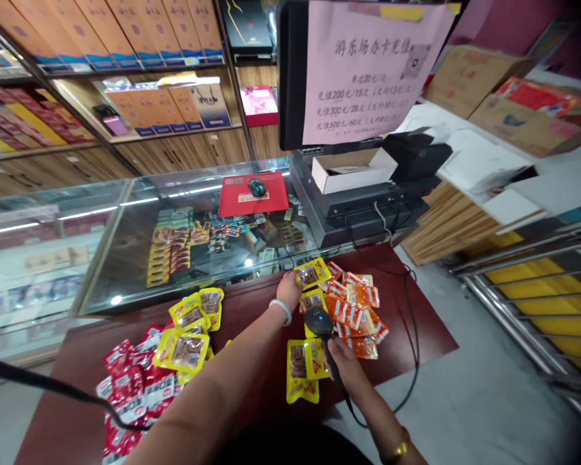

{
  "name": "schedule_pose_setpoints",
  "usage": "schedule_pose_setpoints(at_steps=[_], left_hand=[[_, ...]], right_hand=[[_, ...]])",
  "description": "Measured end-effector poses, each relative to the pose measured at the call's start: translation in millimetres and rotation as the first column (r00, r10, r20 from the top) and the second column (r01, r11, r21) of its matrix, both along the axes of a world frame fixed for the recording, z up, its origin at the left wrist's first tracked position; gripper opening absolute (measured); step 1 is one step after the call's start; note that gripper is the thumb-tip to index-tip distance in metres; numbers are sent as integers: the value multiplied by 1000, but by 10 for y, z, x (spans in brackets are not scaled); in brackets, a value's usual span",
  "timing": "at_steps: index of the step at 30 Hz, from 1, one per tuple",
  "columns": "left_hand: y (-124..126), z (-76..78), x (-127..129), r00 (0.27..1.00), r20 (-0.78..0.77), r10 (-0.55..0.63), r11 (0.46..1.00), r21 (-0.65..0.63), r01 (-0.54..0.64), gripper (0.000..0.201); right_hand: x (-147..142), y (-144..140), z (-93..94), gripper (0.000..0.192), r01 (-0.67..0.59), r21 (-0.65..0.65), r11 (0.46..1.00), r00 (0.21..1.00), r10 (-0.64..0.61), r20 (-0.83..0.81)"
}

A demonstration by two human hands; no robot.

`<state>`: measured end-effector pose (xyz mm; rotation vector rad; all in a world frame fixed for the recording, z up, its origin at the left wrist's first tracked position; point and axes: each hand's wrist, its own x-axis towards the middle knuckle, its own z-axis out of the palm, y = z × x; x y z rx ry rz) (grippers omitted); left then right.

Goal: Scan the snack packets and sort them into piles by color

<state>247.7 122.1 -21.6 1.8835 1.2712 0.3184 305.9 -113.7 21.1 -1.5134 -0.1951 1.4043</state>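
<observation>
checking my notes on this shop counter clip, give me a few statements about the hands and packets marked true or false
1. The right hand holds a black barcode scanner. True.
2. The left hand grips a red packet. False: it holds a yellow packet.
3. Orange packets lie right of the scanner. True.
4. The mouse sits on a blue pad. False: the pad is red.
5. The left wrist is bare. False: it wears a pale bracelet.

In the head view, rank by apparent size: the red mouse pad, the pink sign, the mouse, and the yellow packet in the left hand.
1. pink sign
2. red mouse pad
3. yellow packet in the left hand, though it sits nearer the camera
4. mouse
</observation>
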Motion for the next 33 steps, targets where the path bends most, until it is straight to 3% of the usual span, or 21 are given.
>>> schedule_pose_setpoints(at_steps=[4,10,16,21,25,29,33], left_hand=[[106,11,245,967,-147,-206,974,65,217,60],[218,1,543,880,-359,-312,937,35,347,78],[156,96,422,852,-447,-273,930,104,353,51],[93,163,53,912,-349,-214,965,68,252,40],[63,276,-415,964,-216,-156,985,42,169,17],[-1,334,-1015,993,-93,74,994,-79,-81,11],[-103,279,-1660,956,-44,290,934,-207,-293,19]], right_hand=[[64,35,14,58,16,12,1000,999,-16,-43],[85,21,-60,58,12,4,1000,997,-12,-70],[74,24,-140,56,1,9,1000,999,-1,-32],[47,58,-184,57,-4,6,1000,1000,4,-11],[0,92,-136,53,-29,1,1000,999,29,35],[-145,144,7,51,-117,17,993,990,115,83],[-482,260,172,50,-249,72,966,968,245,59]])
